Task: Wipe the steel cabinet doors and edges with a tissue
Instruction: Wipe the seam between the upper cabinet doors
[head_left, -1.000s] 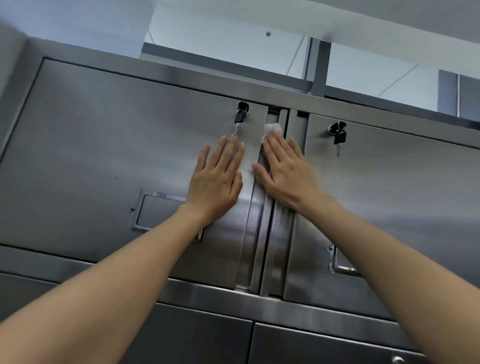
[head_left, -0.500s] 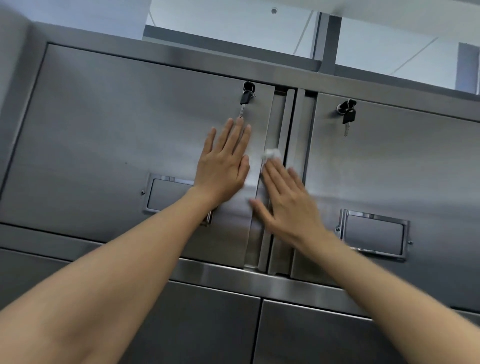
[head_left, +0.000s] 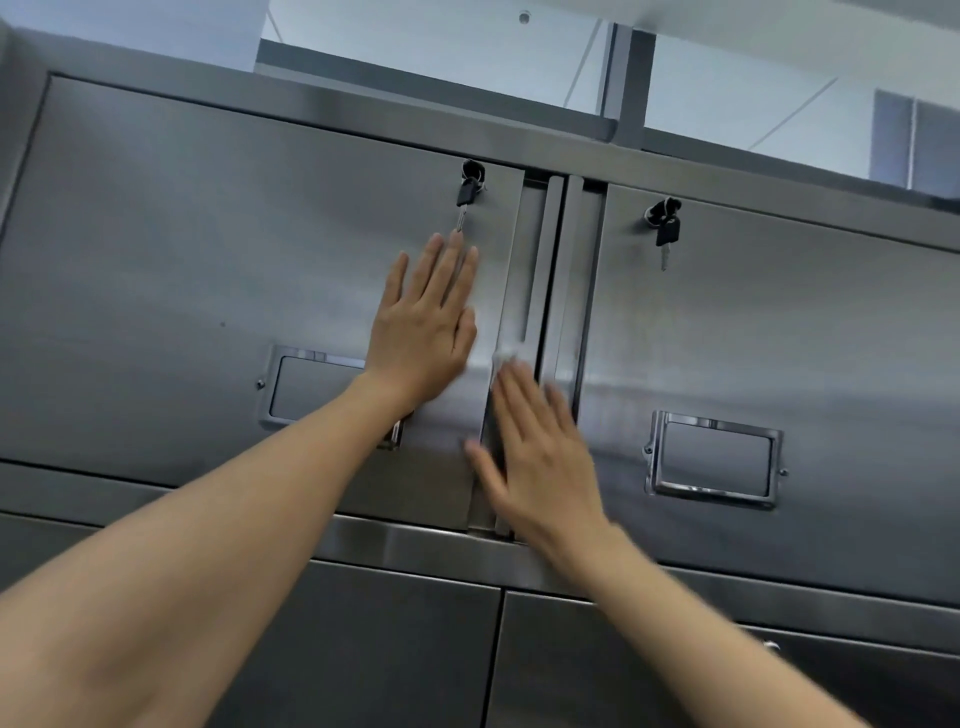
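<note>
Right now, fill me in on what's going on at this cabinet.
A person is wiping a steel cabinet with a tissue. The left hand lies flat on the left door, just below the key hanging in its lock. The right hand presses a white tissue with straight fingers against the vertical edge strip between the two upper doors, about halfway up it. The right hand looks blurred, so it is probably mid-stroke. The right door also has a key in its lock.

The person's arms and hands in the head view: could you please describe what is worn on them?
Nothing is worn: the left hand and the right hand are bare, with no gloves, rings or watch visible. Both forearms are bare to the frame edge, with no sleeves. The right hand is motion-blurred.
</note>
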